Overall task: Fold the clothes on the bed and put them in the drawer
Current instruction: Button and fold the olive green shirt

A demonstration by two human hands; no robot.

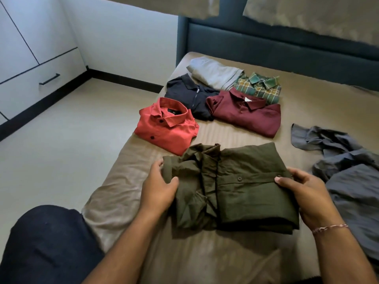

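On the far left, low in the white cupboard, is the drawer (41,87). It looks closed, and it is well apart from the bed (127,181), across the floor.

Next comes the left hand (160,189). Its grip pinches the left end of the olive green shirt (242,191), thumb on top and fingers curled round the bunched sleeve part.

The olive green shirt lies on the bed right in front of the person. It is folded into a thick block. Its long side runs left to right, from one hand to the other. The collar end is toward the left and looks a bit crumpled.

The right hand (303,191) holds the right edge, thumb on top and fingers tucked round the side. So both hands are at the two short ends, each just as near as the other.

Behind it, five folded clothes wait: a red shirt (166,128), a navy zip shirt (192,95), a grey folded garment (215,74), a maroon shirt (246,113) and a green plaid shirt (258,87).

On the far right is a grey shirt (346,160), loose and not yet folded.

I think the next move is to set this shirt down with the others, up and to the left of the hands.
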